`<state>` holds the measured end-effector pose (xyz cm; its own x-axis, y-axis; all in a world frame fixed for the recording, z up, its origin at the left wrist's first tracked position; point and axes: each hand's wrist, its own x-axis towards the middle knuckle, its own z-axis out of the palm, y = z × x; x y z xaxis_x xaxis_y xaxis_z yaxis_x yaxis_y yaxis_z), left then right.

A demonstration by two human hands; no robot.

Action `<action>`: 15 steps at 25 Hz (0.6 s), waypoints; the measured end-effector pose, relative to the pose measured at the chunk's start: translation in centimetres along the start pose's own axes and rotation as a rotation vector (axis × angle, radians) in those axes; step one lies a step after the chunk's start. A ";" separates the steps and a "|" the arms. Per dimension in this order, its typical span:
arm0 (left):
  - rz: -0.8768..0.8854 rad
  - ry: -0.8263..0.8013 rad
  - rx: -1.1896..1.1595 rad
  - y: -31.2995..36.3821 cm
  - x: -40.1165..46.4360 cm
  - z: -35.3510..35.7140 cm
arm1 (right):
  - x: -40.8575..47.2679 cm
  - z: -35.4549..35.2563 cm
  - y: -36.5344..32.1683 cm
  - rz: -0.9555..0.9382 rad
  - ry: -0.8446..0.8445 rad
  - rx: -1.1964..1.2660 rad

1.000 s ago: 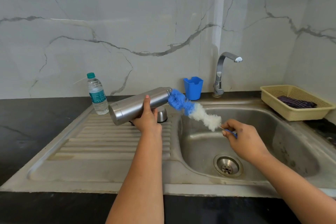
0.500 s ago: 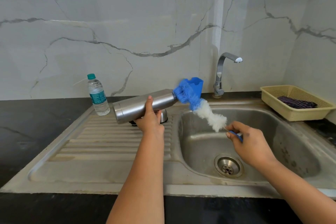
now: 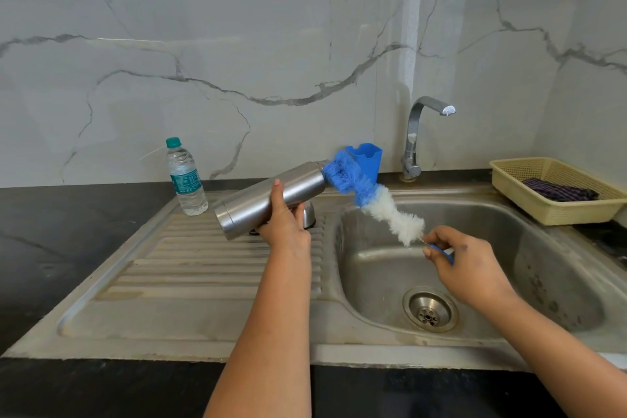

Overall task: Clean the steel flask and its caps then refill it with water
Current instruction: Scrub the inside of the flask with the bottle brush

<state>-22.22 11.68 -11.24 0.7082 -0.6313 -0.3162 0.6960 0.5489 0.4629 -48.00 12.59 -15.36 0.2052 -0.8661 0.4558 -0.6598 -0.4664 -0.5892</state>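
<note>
Now the steel flask is gripped by the left hand at frame centre, tilted, mouth toward the sink. The brush handle is pinched by the right hand, lower right. Compared with a second ago, more bristle is out and the flask is raised; inside scrubbing is judged near done, rinsing next. A cap is partly hidden behind the flask. Water bottle at left.

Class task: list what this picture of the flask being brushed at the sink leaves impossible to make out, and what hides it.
- Inside of the steel flask: head view, mouth blocked by the brush.
- Steel cap: mostly behind the left hand.
- Brush handle: covered by the right hand.
- Water bottle label: too small.
</note>
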 end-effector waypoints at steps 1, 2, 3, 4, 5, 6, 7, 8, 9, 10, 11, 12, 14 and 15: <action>-0.019 0.004 -0.019 0.0 0.1 0.0 | 0.0 -0.2 0.2 0.012 -0.010 0.008; -0.041 0.003 -0.058 0.1 0.2 -0.1 | 0.0 -0.3 0.4 0.014 -0.031 0.003; -0.062 -0.006 -0.099 0.3 0.4 -0.3 | -0.2 -0.3 0.7 0.012 -0.061 -0.015; -0.082 -0.017 -0.126 0.5 0.6 -0.3 | -0.4 -0.3 0.8 0.011 -0.083 -0.029; -0.101 -0.027 -0.121 0.5 0.6 -0.3 | -0.5 -0.2 0.9 0.018 -0.085 -0.027; -0.121 -0.040 -0.096 0.5 0.6 -0.3 | -0.4 0.0 0.9 0.037 -0.070 -0.007; -0.145 -0.056 -0.065 0.3 0.4 -0.2 | -0.2 0.1 0.8 0.063 -0.047 0.025; -0.174 -0.076 -0.044 0.0 0.1 -0.2 | 0.1 0.2 0.6 0.091 -0.026 0.061; -0.206 -0.094 -0.028 -0.2 -0.2 -0.1 | 0.4 0.3 0.5 0.112 -0.007 0.094; -0.236 -0.107 -0.013 -0.4 -0.5 0.1 | 0.6 0.4 0.3 0.120 0.013 0.123; -0.261 -0.113 0.004 -0.6 -0.7 0.1 | 0.8 0.4 0.2 0.118 0.029 0.144; -0.281 -0.117 0.015 -0.6 -0.8 0.1 | 0.8 0.4 0.1 0.113 0.037 0.160; -0.294 -0.119 0.022 -0.6 -0.8 0.1 | 0.6 0.2 0.2 0.105 0.013 0.193; -0.285 -0.104 0.011 -0.4 -0.7 0.2 | 0.4 0.0 0.3 0.109 -0.015 0.217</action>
<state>-23.06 11.78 -11.04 0.4684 -0.8118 -0.3487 0.8631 0.3360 0.3772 -48.10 12.07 -15.34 0.1535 -0.9151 0.3728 -0.5082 -0.3967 -0.7644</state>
